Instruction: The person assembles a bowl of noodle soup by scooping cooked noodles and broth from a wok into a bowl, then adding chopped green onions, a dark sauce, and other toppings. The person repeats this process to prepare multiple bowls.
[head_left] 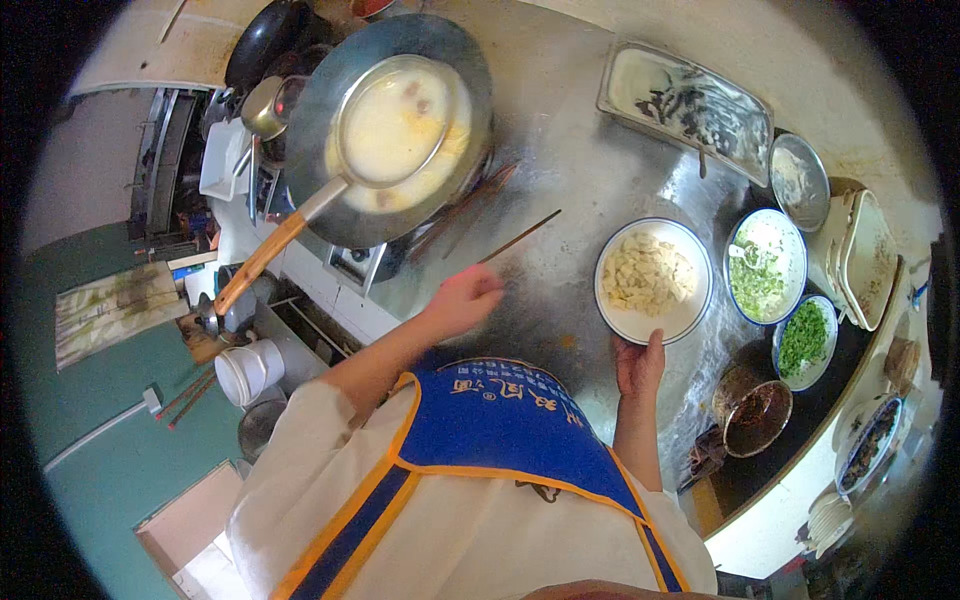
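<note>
Through the head view I have both bare hands over a metal bench [555, 110]. My right hand [640, 368] grips a white bowl [637, 323] with a blue rim at its near edge: the thumb lies over the rim, and the fingers are tucked out of sight beneath it. The bowl sits right of centre, partly filled with pale chopped pieces [650, 272].

My left hand [465, 300] is over the bench, fingers curled well in and a little blurred. A thin dark stick [525, 235] slants away just beyond the knuckles; I can't make out whether those fingers have hold of it or it simply lies there.

Past the left hand, a big dark wok [465, 62] holds cloudy yellowish liquid, and a round long-handled scoop [325, 198] sits in it, its wooden handle reaching over the rim toward the lower left.

To the right of the white bowl I see a bowl of pale green chopped vegetable [762, 282] with a white spoon in it, then a smaller bowl of darker chopped greens [803, 340], and a metal pot [757, 418] with dark reddish contents. Farther back lies a rectangular metal tray [690, 100] smeared white, beside a round metal bowl [800, 185].
</note>
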